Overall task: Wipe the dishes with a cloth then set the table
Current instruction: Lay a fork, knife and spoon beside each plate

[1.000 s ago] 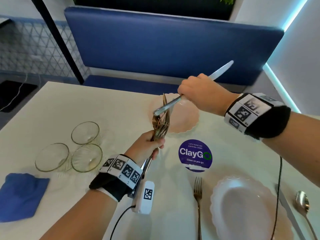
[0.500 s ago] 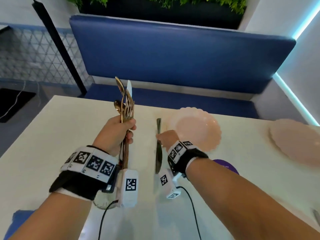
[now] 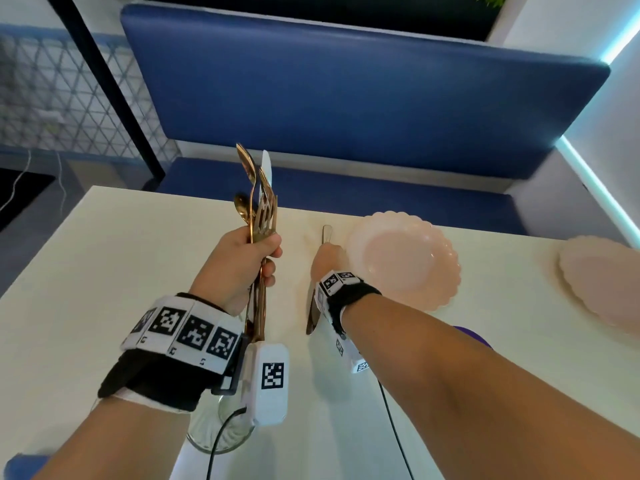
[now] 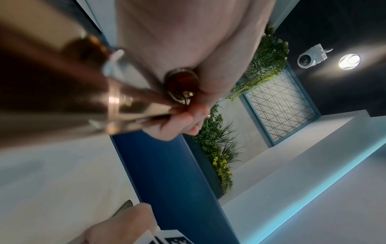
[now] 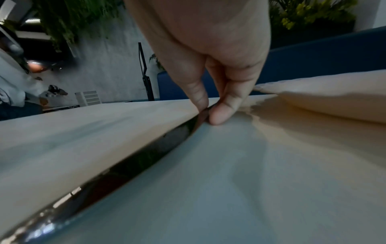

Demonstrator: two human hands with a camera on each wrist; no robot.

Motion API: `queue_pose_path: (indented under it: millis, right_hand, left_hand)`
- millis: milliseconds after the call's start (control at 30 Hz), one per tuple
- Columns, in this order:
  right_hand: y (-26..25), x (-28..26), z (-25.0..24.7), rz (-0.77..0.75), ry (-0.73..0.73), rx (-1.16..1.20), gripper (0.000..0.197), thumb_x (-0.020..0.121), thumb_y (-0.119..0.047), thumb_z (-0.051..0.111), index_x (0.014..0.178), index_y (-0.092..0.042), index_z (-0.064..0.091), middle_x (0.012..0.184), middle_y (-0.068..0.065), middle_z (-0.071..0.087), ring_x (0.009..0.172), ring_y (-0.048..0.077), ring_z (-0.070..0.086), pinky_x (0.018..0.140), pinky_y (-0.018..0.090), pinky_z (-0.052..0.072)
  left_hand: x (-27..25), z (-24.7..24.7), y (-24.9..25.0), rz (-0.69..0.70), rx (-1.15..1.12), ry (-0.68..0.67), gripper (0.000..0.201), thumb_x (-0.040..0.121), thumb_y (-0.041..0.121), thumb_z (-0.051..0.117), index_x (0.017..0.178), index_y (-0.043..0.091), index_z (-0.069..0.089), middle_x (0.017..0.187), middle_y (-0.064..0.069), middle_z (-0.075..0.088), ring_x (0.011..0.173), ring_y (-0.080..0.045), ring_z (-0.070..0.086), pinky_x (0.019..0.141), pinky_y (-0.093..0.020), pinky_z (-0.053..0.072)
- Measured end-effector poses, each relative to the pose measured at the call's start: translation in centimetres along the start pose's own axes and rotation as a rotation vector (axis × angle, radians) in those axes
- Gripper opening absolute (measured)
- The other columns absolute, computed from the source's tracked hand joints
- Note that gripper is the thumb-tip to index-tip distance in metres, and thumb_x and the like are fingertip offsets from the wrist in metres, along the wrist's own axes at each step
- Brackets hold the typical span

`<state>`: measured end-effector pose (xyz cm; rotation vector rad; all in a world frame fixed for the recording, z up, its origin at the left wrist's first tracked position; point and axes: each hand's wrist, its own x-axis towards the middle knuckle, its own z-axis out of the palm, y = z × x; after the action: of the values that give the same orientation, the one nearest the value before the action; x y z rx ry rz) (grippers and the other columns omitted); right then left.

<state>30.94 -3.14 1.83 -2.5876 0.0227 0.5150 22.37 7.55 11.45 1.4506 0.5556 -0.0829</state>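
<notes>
Left hand (image 3: 242, 268): you clench a cutlery bundle (image 3: 261, 206), gold forks and spoons plus one pale blade, upright above the table (image 3: 114, 258).
Right hand (image 3: 327, 263): your fingertips (image 5: 219, 113) pinch the knife (image 3: 313, 313).
Knife: silver, mirror-dark, flat on the table just left of the pink plate (image 3: 403, 259).

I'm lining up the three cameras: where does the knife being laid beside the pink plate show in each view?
Head: the knife lies on the table just left of the pink plate, mostly under the right hand.
Left wrist: only a dark tip at bottom left, likely the knife.
Right wrist: its dark blade runs from bottom left up to the pinching fingertips.
Shared landmark: the blue bench back.
</notes>
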Motion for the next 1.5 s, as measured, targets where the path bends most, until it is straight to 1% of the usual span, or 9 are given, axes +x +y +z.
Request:
queue_pose_path:
  millis: [167, 433, 700, 867, 1033, 1167, 1267, 1367, 1500]
  right_hand:
    - [-0.8, 0.8, -0.5, -0.075, 0.031, -0.017, 0.029, 0.098, -0.008, 0.035, 0.110, -0.011, 0.062, 0.116, 0.002, 0.061, 0.108, 0.017, 0.060, 0.088, 0.022, 0.046]
    - [-0.4, 2.3, -1.3, -0.251, 0.080, -0.441, 0.029, 0.100, -0.008, 0.034, 0.115, -0.008, 0.057, 0.121, 0.005, 0.059, 0.114, 0.018, 0.056, 0.093, 0.024, 0.044]
    - [-0.2, 3.4, -1.0, -0.338, 0.004, -0.544, 0.027, 0.100, -0.013, 0.036, 0.111, -0.008, 0.061, 0.116, 0.005, 0.060, 0.107, 0.018, 0.058, 0.087, 0.023, 0.044]
    - [-0.6, 3.0, -2.7, -0.324, 0.070, -0.320, 0.026, 0.097, -0.009, 0.039, 0.114, -0.002, 0.056, 0.121, 0.011, 0.057, 0.111, 0.026, 0.055, 0.087, 0.027, 0.044]
    - [-1.2, -0.6, -7.1, -0.485, 0.121, 0.136, 0.023, 0.093, -0.012, 0.048, 0.096, -0.003, 0.069, 0.088, 0.010, 0.069, 0.078, 0.022, 0.063, 0.070, 0.027, 0.049]
    - [-0.9, -3.9, -9.4, -0.554, 0.098, 0.275, 0.016, 0.092, -0.017, 0.054, 0.093, -0.009, 0.068, 0.075, 0.002, 0.064, 0.064, 0.012, 0.060, 0.057, 0.012, 0.047]
    - [-1.2, -6.1, -10.2, -0.606, 0.077, 0.284, 0.016, 0.091, -0.023, 0.057, 0.093, -0.012, 0.068, 0.078, 0.002, 0.066, 0.067, 0.012, 0.060, 0.065, 0.021, 0.050]
    - [-1.6, -7.3, -9.4, -0.573, -0.016, 0.216, 0.026, 0.088, -0.034, 0.060, 0.088, -0.009, 0.068, 0.082, 0.006, 0.069, 0.075, 0.018, 0.065, 0.071, 0.031, 0.055]
    - [-1.4, -7.4, -8.9, -0.528, 0.135, 0.261, 0.023, 0.083, -0.028, 0.067, 0.074, -0.009, 0.059, 0.075, 0.007, 0.068, 0.071, 0.020, 0.064, 0.069, 0.034, 0.056]
  left_hand:
    - [0.3, 0.3, 0.1, -0.002, -0.001, -0.008, 0.010, 0.094, 0.014, 0.050, 0.087, 0.011, 0.057, 0.071, -0.002, 0.052, 0.050, -0.011, 0.041, 0.047, -0.023, 0.040]
    - [0.5, 0.6, -0.5, -0.022, 0.000, -0.019, 0.010, 0.094, 0.015, 0.051, 0.087, 0.012, 0.057, 0.070, -0.002, 0.053, 0.048, -0.010, 0.042, 0.046, -0.023, 0.041]
    - [1.0, 0.5, -0.7, -0.035, -0.001, -0.018, 0.010, 0.094, 0.015, 0.051, 0.087, 0.013, 0.057, 0.072, -0.002, 0.053, 0.050, -0.011, 0.042, 0.049, -0.024, 0.040]
    - [1.1, 0.8, -1.0, -0.056, -0.028, -0.021, 0.009, 0.093, 0.016, 0.053, 0.085, 0.013, 0.058, 0.071, -0.002, 0.058, 0.050, -0.011, 0.045, 0.050, -0.024, 0.041]
    - [0.8, 1.4, -1.1, -0.043, -0.074, -0.022, 0.010, 0.095, 0.015, 0.049, 0.086, 0.014, 0.055, 0.069, -0.003, 0.059, 0.051, -0.011, 0.046, 0.051, -0.025, 0.042]
    - [0.0, 2.3, -1.1, -0.033, -0.087, -0.047, 0.015, 0.096, 0.011, 0.045, 0.082, 0.012, 0.050, 0.066, -0.003, 0.049, 0.052, -0.013, 0.042, 0.052, -0.025, 0.040]
    - [-0.2, 3.5, -1.4, -0.026, 0.011, -0.009, 0.007, 0.096, 0.013, 0.044, 0.092, 0.010, 0.049, 0.068, -0.002, 0.045, 0.053, -0.013, 0.041, 0.053, -0.026, 0.041]
    - [-0.3, 4.9, -1.7, 0.039, 0.205, 0.028, 0.021, 0.095, 0.014, 0.041, 0.113, 0.006, 0.048, 0.081, -0.007, 0.051, 0.061, -0.015, 0.046, 0.063, -0.032, 0.044]
    - [-1.1, 6.2, -2.2, 0.180, 0.463, 0.069, 0.025, 0.095, 0.010, 0.039, 0.119, 0.006, 0.042, 0.091, -0.005, 0.053, 0.071, -0.014, 0.049, 0.060, -0.024, 0.041]
